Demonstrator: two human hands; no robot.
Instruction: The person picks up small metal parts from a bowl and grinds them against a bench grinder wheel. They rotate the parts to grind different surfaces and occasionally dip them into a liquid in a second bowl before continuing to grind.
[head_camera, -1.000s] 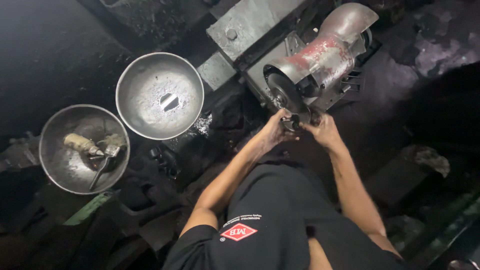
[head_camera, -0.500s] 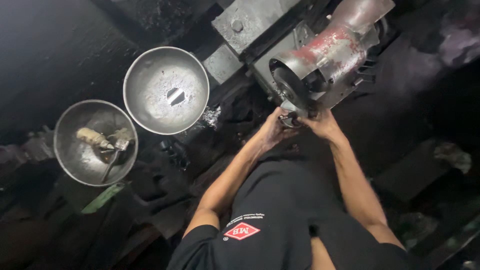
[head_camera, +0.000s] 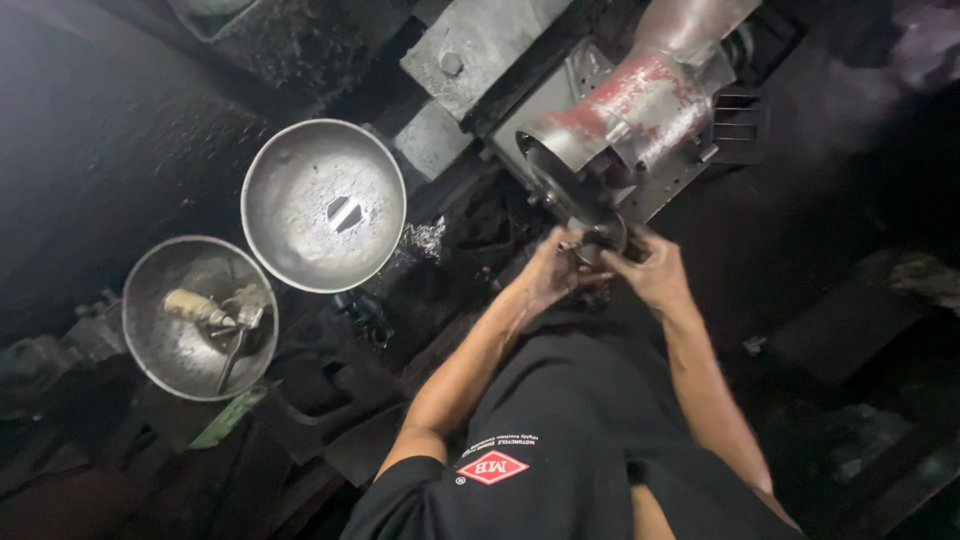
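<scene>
Head view: both hands meet at the near edge of the grinding wheel (head_camera: 568, 195). The left hand (head_camera: 548, 278) and the right hand (head_camera: 655, 270) each have their grip clamped, fingers curled together, on a small part (head_camera: 592, 243). The part is pressed at the wheel's lower rim and is mostly hidden by the fingers, so its shape cannot be told.

This work seems to call for light, even pressure. The fingertips should sit behind the part rather than beside the wheel, and the wrists should be braced so the part cannot be snatched. The fingers are very near the rim, which looks like the main danger.

The red and silver motor housing (head_camera: 640, 105) rises just beyond the wheel and closes off the far side. A grey metal block (head_camera: 480, 40) stands far and to the left.

Well to the left on the dark surface (head_camera: 120, 130) sits a large metal bowl (head_camera: 275, 150) holding one small piece (head_camera: 343, 213). Nearer and further left is a second bowl (head_camera: 150, 350) with a wooden-handled tool (head_camera: 195, 307) in it.

Open room lies to the near right of the hands, where the dark ground shows little. To the left, clutter (head_camera: 360, 310) sits between the forearm and the bowls.
</scene>
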